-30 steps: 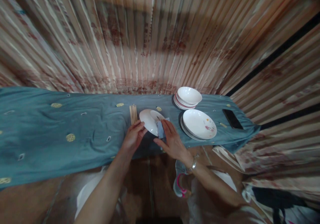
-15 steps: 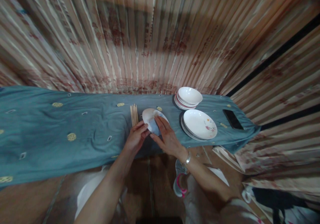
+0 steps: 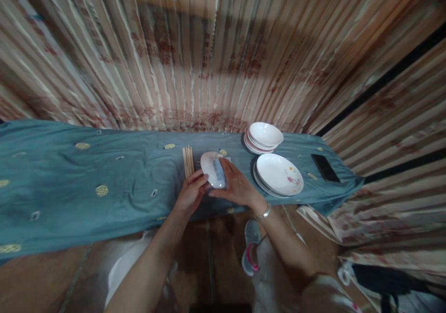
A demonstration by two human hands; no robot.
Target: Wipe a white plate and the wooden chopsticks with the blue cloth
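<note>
My left hand (image 3: 192, 189) pinches the near left rim of a small white dish (image 3: 207, 161), which is held up over the table's front part. Under the fingers of my right hand (image 3: 237, 185) a light blue cloth (image 3: 218, 169) lies against the dish's face; that hand grips the cloth, and its thumb sits near the dish's lower rim. Several wooden chopsticks (image 3: 188, 159) lie side by side just left of the dish, their near ends hidden by my left hand. To the right is a stack of white plates (image 3: 275, 171), the top one flower-patterned.
Behind the plates stands a stack of white bowls (image 3: 265, 134). A black phone (image 3: 325, 168) lies at the table's right end. The narrow table wears a teal cloth (image 3: 139, 178), and a pleated curtain (image 3: 181, 62) hangs right behind it.
My right hand has slid the cloth rightward across the dish, uncovering more of its left side. The dish has shifted slightly; my left hand still grips its rim.
</note>
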